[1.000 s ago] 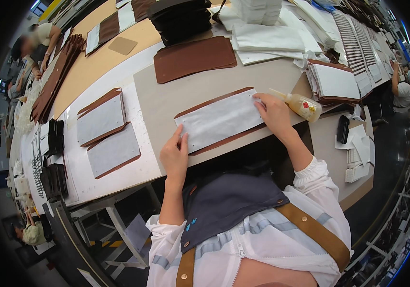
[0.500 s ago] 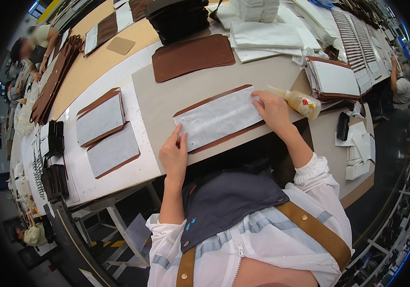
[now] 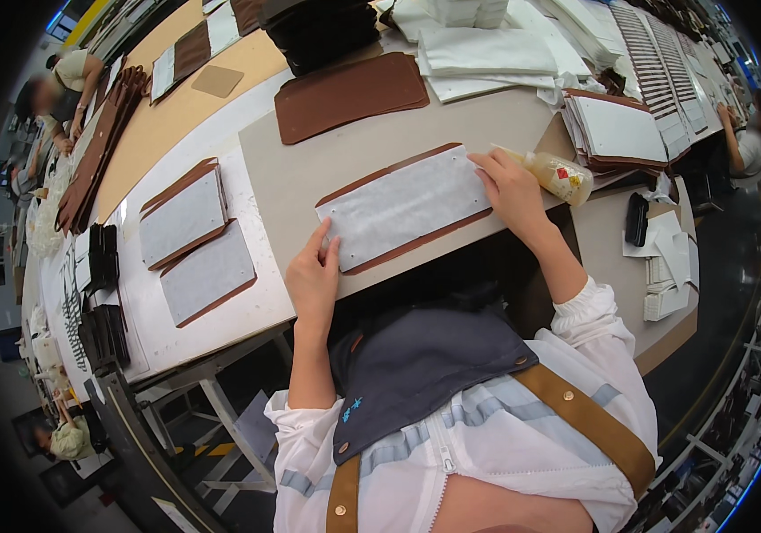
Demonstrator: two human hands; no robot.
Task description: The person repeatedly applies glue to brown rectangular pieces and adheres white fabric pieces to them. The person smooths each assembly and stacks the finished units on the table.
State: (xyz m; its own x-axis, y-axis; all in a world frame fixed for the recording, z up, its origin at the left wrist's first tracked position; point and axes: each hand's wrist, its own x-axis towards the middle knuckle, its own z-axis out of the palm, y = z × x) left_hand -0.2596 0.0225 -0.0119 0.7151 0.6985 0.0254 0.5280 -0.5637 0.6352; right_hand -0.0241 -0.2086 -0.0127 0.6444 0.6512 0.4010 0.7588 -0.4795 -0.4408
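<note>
A brown leather-like panel faced with a white sheet (image 3: 405, 209) lies flat on the grey board, brown strips showing along its long edges. My left hand (image 3: 313, 277) rests at the panel's left end, thumb and forefinger spread apart. At the right end, my right hand (image 3: 515, 197) has its fingers stretched over the far corner; its other fingers are partly hidden. Just beyond that hand, a clear squeeze bottle (image 3: 561, 178) of yellowish liquid lies on its side, its nozzle partly behind my fingers.
Two similar white-faced panel stacks (image 3: 187, 218) lie on the left. Brown panels (image 3: 354, 96) sit at the back, near a black stack (image 3: 320, 35) and white sheets (image 3: 487, 55). A stack of white-faced panels (image 3: 616, 131) stands right, by a black object (image 3: 637, 220). Co-workers sit at both sides.
My left hand has shifted slightly left and down, its fingertips now at the panel's end edge. The right hand stays at its corner. The whole view has tilted slightly.
</note>
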